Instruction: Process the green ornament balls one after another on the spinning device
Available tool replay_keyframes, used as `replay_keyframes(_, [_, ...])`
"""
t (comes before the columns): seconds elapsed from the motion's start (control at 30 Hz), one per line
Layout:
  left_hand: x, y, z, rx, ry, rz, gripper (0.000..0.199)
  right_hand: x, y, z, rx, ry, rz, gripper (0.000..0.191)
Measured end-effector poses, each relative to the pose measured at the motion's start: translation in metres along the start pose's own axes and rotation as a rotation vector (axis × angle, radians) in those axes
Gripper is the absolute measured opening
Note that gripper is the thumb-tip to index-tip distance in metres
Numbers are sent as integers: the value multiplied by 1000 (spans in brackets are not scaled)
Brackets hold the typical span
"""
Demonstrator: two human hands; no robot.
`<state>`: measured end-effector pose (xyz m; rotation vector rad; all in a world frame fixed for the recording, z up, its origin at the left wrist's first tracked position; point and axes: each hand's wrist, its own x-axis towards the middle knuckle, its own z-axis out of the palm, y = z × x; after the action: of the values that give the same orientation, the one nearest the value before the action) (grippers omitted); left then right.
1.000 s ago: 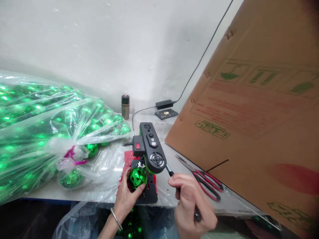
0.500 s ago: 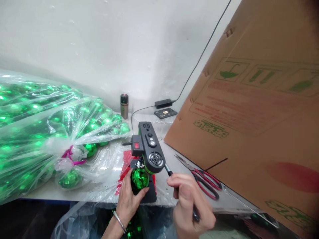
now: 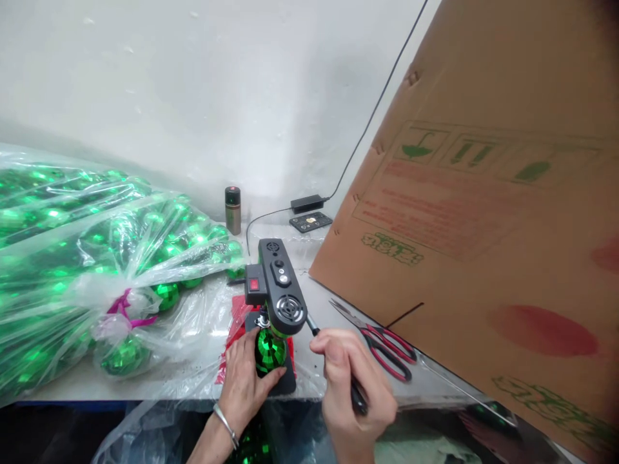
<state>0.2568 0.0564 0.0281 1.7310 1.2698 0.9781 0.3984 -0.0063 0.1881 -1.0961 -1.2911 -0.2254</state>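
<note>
A shiny green faceted ball (image 3: 271, 349) sits beneath the head of a small black bench machine (image 3: 283, 287), which has a red switch and round vents. My left hand (image 3: 244, 374) is curled around the ball's left and lower side, thumb along its near edge. Wrapped about the machine's black-gripped lever (image 3: 358, 394) is my right hand (image 3: 355, 386), to the right of the machine. The lever's metal rod runs up to the machine's side. Red sheet material (image 3: 235, 322) lies under the machine's black base. The ball's top is partly hidden by the machine head.
A clear plastic bag (image 3: 140, 277) of green balls, tied with a purple strip, fills the left. Red-and-black scissors (image 3: 387, 348) lie by a large cardboard box (image 3: 459, 225) on the right. Behind stand a small canister (image 3: 233, 211), a power adapter (image 3: 307, 204) and a flat black device (image 3: 310, 222).
The whole scene has shifted slightly left in view as the camera turned. Both hands keep their places, the left at the ball and the right on the lever.
</note>
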Motion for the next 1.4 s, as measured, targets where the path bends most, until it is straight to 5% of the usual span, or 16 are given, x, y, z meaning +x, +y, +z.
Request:
replay_keyframes(0.57, [0, -16, 14, -213, -85, -77, 82, -18, 14, -7, 27, -85, -50, 31])
replay_keyframes(0.87, [0, -14, 14, -218, -100, -90, 84, -35, 20, 3, 67, -7, 5, 46])
replay_keyframes(1.4, [-3, -11, 16, -212, -81, -79, 81, -57, 28, 9, 117, 60, 87, 45])
